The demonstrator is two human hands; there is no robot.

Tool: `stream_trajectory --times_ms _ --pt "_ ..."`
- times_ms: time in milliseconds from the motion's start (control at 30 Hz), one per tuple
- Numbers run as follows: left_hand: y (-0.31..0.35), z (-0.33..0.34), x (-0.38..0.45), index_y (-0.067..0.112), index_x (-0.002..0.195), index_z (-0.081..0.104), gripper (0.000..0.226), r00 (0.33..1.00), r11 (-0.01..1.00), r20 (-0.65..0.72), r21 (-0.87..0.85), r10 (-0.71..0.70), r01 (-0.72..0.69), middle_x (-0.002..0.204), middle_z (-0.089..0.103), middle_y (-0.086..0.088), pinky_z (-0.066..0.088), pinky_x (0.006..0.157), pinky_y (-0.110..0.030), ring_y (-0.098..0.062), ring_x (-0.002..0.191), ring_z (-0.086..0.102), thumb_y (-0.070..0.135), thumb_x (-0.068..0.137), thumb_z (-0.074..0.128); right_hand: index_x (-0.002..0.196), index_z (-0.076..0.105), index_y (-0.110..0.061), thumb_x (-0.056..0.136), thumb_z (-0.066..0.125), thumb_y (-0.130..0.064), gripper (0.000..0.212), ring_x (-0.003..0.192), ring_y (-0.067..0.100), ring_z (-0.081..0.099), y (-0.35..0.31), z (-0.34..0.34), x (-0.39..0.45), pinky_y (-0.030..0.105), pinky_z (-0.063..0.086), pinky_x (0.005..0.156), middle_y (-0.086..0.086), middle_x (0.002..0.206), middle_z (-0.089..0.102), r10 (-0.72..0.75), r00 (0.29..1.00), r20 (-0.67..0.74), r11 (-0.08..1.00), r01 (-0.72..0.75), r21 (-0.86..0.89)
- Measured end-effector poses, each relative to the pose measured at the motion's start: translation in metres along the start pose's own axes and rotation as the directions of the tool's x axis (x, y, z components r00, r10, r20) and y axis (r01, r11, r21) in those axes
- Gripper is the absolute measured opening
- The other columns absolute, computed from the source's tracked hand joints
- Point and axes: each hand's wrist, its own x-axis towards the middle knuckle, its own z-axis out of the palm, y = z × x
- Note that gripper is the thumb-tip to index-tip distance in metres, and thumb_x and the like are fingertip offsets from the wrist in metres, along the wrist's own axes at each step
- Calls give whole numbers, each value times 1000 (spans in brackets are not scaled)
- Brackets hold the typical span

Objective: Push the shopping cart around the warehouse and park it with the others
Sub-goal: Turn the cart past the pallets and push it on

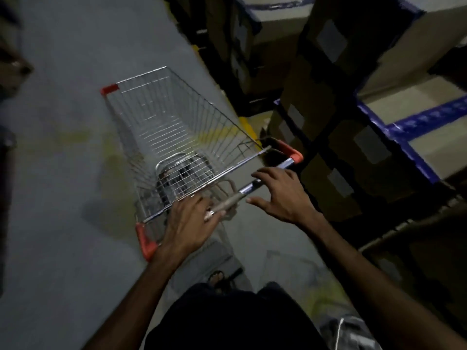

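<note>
Our left hand (188, 224) curls its fingers round the handle bar (252, 186) of the shopping cart (174, 137), so that grip is holding the bar tight. There is a ring on one finger. Our right hand (280, 195) has a wide grip: the fingers are spread out and lie over the bar, and the thumb sticks out under it. It does not look closed round the bar yet.

The cart is right in front of us on the grey floor (63, 173). It points away from us and leans a bit to the left in the view. Red caps sit on its corners.

What could go wrong? The right side of the cart is very near the stacked cardboard boxes (328, 137) on the blue shelf rack (409, 125). With only one hand holding tight, we think the cart could swing and bump the boxes or the rack post. It is dark and the view is blurry, so we could miss something low on the floor too. We see no other carts here, so we think parking is still far off.

The wire basket of the cart has nothing in it. The little fold-down seat (182, 170) near the handle looks bare too. The boxes on the rack are closed, so we cannot tell what is inside.
</note>
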Motion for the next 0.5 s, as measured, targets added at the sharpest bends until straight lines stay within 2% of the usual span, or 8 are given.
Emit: stream_trajectory --times_ms 67,167,267,333,400,500 --pt "4 3 -7 23 88 71 46 997 998 -61 15 -55 56 83 69 0 48 66 -39 -27 79 66 66 94 57 135 64 -28 89 45 -86 77 124 21 60 17 0 23 44 37 107 -3 130 68 -124 990 68 991 127 -42" --pt "19 5 -15 26 82 69 43 978 980 -120 86 -169 179 80 70 2 45 60 -35 -25 73 68 68 94 63 109 72 -29 87 32 -92 79 99 21 69 38 5 52 38 43 92 -5 101 75 -284 951 124 955 292 -53" --pt "37 7 -18 31 74 60 47 931 922 -109 140 -349 362 71 67 6 31 52 -29 -21 63 65 75 90 56 86 64 -27 85 21 -96 81 82 23 69 48 8 73 36 41 70 -3 83 72 -375 903 210 900 409 -151" --pt "46 6 -17 33 75 57 50 907 897 -103 137 -409 420 70 66 7 29 53 -29 -19 61 64 80 89 48 81 61 -28 79 11 -101 89 75 23 68 52 6 82 34 39 62 -4 77 68 -425 867 260 861 476 -179" --pt "52 4 -17 33 75 58 51 890 879 -111 144 -442 454 69 66 7 29 53 -28 -18 61 64 81 88 50 83 62 -30 72 1 -103 96 73 21 66 55 3 87 34 39 60 -6 76 65 -472 832 290 827 532 -182" --pt "61 0 -13 30 67 51 58 865 846 -112 179 -489 502 61 59 7 22 51 -28 -18 57 59 84 86 50 81 62 -28 71 5 -101 93 66 20 60 60 2 95 33 37 59 -6 71 59 -518 796 313 798 582 -158"
